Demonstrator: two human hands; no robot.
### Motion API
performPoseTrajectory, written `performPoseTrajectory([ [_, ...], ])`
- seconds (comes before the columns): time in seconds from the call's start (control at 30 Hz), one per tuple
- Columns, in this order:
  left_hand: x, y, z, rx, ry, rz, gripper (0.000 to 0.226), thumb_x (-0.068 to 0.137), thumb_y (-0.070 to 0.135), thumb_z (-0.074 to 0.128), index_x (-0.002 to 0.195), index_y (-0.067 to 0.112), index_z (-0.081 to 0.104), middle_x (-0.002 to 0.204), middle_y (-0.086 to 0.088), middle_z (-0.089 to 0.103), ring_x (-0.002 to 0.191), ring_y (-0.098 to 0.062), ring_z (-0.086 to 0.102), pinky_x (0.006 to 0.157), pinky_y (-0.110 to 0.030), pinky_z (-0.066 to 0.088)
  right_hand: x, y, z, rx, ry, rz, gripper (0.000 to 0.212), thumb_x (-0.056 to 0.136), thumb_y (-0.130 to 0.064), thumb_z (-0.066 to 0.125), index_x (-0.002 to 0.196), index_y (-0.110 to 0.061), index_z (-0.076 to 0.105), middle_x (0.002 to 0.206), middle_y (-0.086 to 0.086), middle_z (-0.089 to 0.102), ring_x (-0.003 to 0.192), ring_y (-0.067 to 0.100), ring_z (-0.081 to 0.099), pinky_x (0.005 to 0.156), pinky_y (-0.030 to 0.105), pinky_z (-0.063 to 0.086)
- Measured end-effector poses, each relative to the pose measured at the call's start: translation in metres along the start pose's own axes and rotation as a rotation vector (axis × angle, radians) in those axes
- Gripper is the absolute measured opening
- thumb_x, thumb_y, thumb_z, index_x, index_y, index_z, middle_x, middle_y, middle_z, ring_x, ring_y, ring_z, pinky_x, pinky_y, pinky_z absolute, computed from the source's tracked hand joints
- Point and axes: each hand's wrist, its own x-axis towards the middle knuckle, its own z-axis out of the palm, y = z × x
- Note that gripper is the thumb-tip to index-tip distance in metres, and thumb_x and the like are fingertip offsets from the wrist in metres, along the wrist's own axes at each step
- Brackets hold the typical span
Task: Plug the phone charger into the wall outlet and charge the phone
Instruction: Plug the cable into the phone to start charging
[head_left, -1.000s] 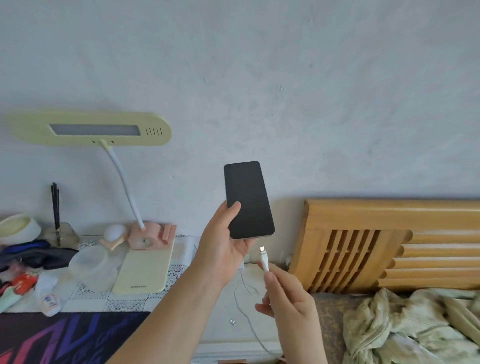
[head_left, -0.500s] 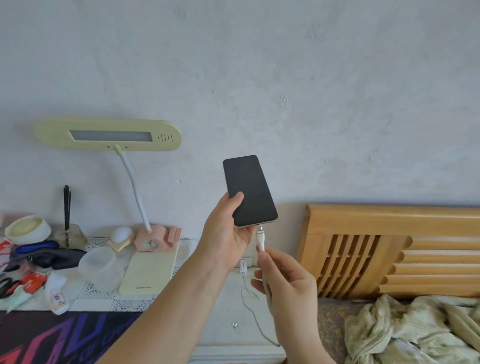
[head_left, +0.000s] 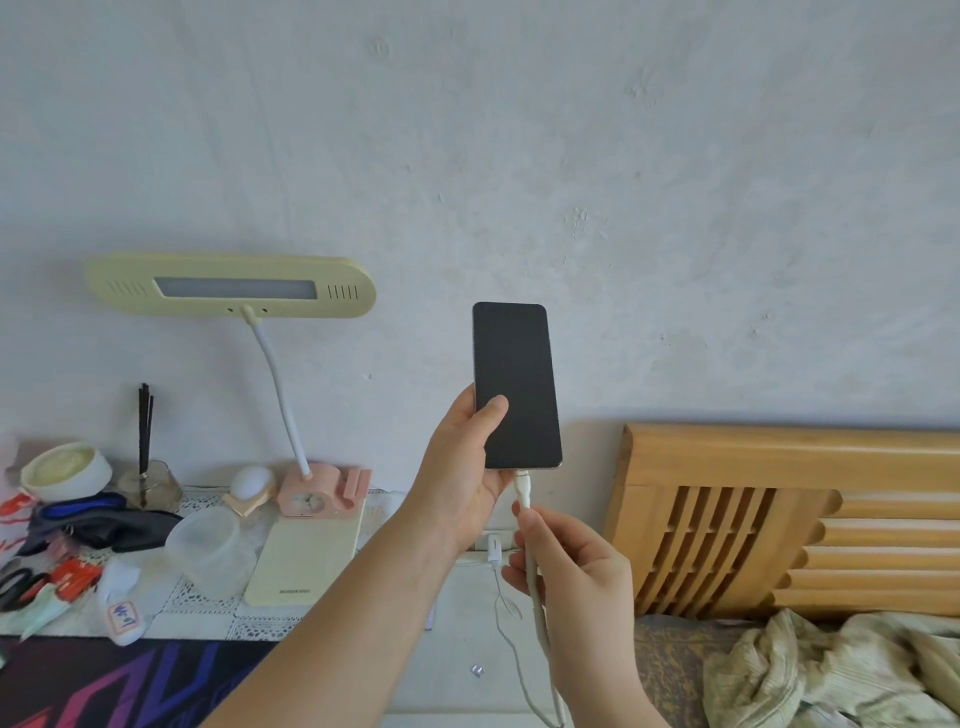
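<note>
My left hand (head_left: 464, 467) holds a black phone (head_left: 516, 384) upright in front of the wall, thumb on its dark screen. The white cable plug (head_left: 522, 488) sits in the phone's bottom port. My right hand (head_left: 571, 577) pinches the white charging cable (head_left: 540, 618) just below the plug, and the cable runs down past my wrist. A white charger adapter (head_left: 493, 548) sits in a wall outlet low behind my hands, with a thin wire (head_left: 506, 608) hanging from it.
A yellow desk lamp (head_left: 231, 285) on a pink base (head_left: 322, 491) stands on a cluttered table (head_left: 208, 613) at left, with a clear tub (head_left: 205, 540) and a bowl (head_left: 67, 470). A wooden headboard (head_left: 789, 519) and rumpled bedding (head_left: 831, 670) lie at right.
My right hand raised the plug from below the phone into its bottom port. The phone turned more upright. The view shifted slightly.
</note>
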Motion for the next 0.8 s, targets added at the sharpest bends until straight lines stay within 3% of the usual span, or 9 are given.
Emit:
performPoseTrajectory([
  [0.13, 0.003, -0.002, -0.003, 0.042, 0.032, 0.020, 0.023, 0.097, 0.014, 0.049, 0.113, 0.023, 0.062, 0.108, -0.006, 0.070, 0.097, -0.022, 0.068, 0.068, -0.028, 0.059, 0.005, 0.002, 0.004, -0.007, 0.014, -0.005, 0.011, 0.085, -0.014, 0.067, 0.081, -0.008, 0.076, 0.055, 0.001, 0.064, 0.056, 0.014, 0.062, 0.054, 0.021, 0.055],
  [0.3, 0.005, -0.006, -0.009, 0.090, 0.030, 0.027, 0.022, 0.096, 0.017, 0.050, 0.112, 0.028, 0.061, 0.107, -0.004, 0.071, 0.103, -0.024, 0.066, 0.081, -0.032, 0.059, 0.009, 0.008, 0.007, -0.034, 0.041, -0.001, 0.009, 0.085, -0.014, 0.067, 0.083, -0.009, 0.075, 0.062, 0.006, 0.066, 0.056, 0.014, 0.064, 0.054, 0.022, 0.056],
  [0.47, 0.007, -0.010, -0.014, 0.152, 0.016, 0.036, 0.026, 0.097, 0.016, 0.051, 0.117, 0.026, 0.062, 0.106, -0.001, 0.074, 0.101, -0.021, 0.068, 0.076, -0.029, 0.057, 0.012, 0.012, 0.009, -0.043, 0.056, 0.030, 0.009, 0.086, -0.011, 0.065, 0.084, -0.010, 0.074, 0.065, 0.009, 0.067, 0.056, 0.015, 0.064, 0.053, 0.022, 0.057],
  [0.8, 0.000, -0.025, -0.027, 0.168, 0.012, -0.029, 0.030, 0.097, 0.016, 0.050, 0.124, 0.024, 0.059, 0.115, -0.006, 0.072, 0.107, -0.023, 0.067, 0.082, -0.034, 0.057, 0.005, 0.026, 0.005, -0.080, 0.104, 0.133, 0.008, 0.084, -0.009, 0.067, 0.089, -0.006, 0.073, 0.062, 0.011, 0.067, 0.060, 0.023, 0.065, 0.054, 0.028, 0.059],
])
